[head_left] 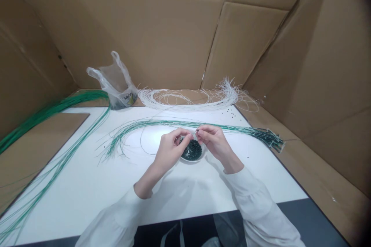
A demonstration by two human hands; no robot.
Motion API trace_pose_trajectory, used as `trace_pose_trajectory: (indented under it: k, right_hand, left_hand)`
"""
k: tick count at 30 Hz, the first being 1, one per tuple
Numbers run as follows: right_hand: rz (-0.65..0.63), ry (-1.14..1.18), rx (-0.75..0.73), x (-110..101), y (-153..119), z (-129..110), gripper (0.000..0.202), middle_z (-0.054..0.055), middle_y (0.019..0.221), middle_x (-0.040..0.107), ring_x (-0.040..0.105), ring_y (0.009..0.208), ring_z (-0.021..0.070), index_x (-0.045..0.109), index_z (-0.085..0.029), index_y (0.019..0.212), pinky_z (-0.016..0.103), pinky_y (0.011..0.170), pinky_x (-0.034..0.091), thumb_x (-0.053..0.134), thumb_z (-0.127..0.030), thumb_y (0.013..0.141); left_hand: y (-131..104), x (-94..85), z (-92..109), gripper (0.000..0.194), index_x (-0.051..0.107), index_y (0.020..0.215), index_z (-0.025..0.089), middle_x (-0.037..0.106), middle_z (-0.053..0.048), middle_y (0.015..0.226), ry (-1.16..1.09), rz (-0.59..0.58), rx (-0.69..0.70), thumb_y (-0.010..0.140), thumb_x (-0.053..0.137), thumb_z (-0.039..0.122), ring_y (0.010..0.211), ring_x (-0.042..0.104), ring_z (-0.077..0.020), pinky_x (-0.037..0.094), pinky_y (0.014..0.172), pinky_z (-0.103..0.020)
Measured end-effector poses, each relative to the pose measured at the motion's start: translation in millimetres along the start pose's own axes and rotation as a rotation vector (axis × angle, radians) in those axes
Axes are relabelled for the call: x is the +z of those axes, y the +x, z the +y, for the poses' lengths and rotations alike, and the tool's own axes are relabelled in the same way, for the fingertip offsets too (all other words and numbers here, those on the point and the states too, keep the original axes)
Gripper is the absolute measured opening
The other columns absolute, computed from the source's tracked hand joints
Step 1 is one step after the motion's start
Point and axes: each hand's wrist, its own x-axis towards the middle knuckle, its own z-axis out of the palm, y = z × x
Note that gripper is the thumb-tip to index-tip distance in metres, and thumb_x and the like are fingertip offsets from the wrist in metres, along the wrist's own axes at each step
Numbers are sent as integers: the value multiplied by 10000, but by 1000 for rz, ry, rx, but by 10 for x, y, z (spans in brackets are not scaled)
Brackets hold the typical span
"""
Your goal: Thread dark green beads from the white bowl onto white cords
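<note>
Over a small white bowl (204,155) filled with small dark green, bead-like pieces (191,151), both hands are pinched close together. My left hand (169,147) grips a thin wire (141,141) between thumb and index finger, and the wire seems to loop out to the left over the white table. Just to the right, my right hand (213,142) pinches a tiny dark bead near the wire's tip. Whether the wire passes through it is too small to tell. Behind the hands lies a bundle of green wires (162,122), its right end carrying dark pieces (268,137).
A coil of white wires (185,104) lies along the back beside a plastic bag (120,88). More green strands (66,158) run down the left side. Loose dark bits (232,114) dot the back right. Cardboard walls (179,38) surround the white table (185,189).
</note>
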Motion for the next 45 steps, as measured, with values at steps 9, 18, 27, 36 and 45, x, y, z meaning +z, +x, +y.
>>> trace_pose_trajectory:
  k: [9,18,27,36,45]
  right_hand:
    - [-1,-121,-88,-11,0,-1,140,-23,507,585,486,435,77,673,-177,635,218,455,399,736,-270,553]
    - [-69,-378,-220,-42,-10,-62,98,14,645,605,514,549,106,683,-177,658,226,472,419,708,-249,595]
    - [-76,-362,-201,-26,-19,-60,112,11,648,611,500,509,93,681,-181,663,230,468,420,707,-269,599]
    - [-76,-374,-202,-40,-11,-53,119,15,668,617,518,539,101,684,-183,667,231,479,431,710,-274,595]
    - [-79,-399,-165,-27,-14,-53,147,18,647,609,534,567,116,661,-168,642,244,515,453,722,-283,575]
  left_hand:
    - [1,-5,8,209,626,777,164,629,-5,715,48,-3,10,791,478,311,512,414,-85,332,504,-206]
    - [15,-26,9,181,632,789,186,641,-3,716,195,48,67,792,474,273,543,450,-103,357,557,-217]
    - [9,-10,8,181,630,765,186,645,-5,712,204,40,104,798,475,275,580,495,-108,378,582,-216]
    - [10,-19,13,186,640,786,198,653,-8,727,224,27,110,801,470,272,588,502,-116,388,599,-227]
    - [3,-13,-6,201,651,803,210,660,-10,753,250,-7,121,811,465,285,614,505,-126,382,624,-235]
